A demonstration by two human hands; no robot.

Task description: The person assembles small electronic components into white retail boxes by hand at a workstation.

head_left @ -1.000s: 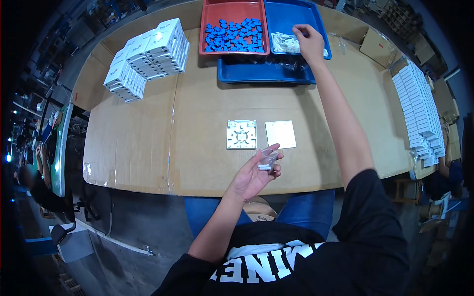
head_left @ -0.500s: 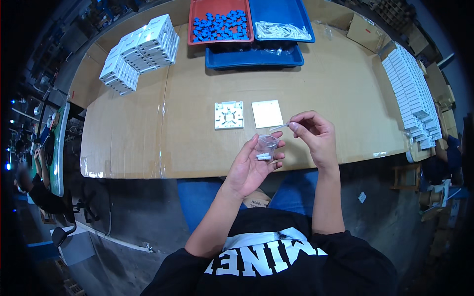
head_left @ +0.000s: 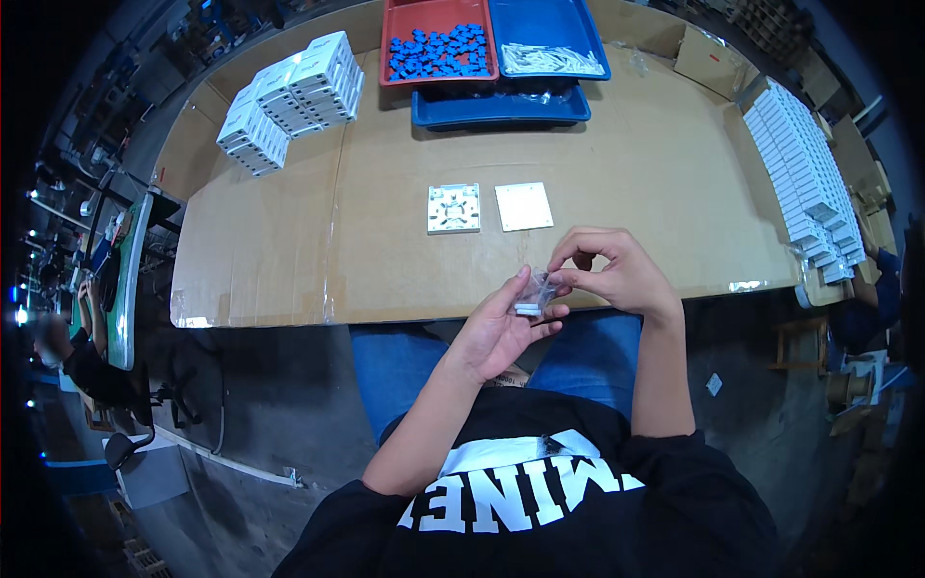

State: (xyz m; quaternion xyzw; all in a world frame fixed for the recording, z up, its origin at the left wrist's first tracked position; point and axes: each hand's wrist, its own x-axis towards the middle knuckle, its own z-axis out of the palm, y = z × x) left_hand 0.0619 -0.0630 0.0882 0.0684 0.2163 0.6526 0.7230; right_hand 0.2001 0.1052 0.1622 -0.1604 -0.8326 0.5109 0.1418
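Note:
A small clear plastic bag [head_left: 536,286] with short white pieces [head_left: 527,309] at its bottom is held in my left hand [head_left: 501,332], between thumb and fingers. My right hand [head_left: 621,275] is closed in a pinch at the bag's upper right edge. Whatever is between those fingertips is hidden. Beyond my hands, on the cardboard-covered table [head_left: 385,260], an open white square box base [head_left: 454,209] with moulded inner parts lies beside a flat white square cover [head_left: 524,206].
At the far side a red tray [head_left: 390,43] holds blue clips, and a blue tray [head_left: 605,58] holds thin white sticks. Another blue tray [head_left: 501,116] sits below. White boxes are stacked at left [head_left: 308,82] and right [head_left: 800,173]. A co-worker [head_left: 92,352] sits far left.
My right hand has come down to the bag; the thin white stick it held no longer shows. The bag's mouth looks narrower. The whole view has shifted slightly.

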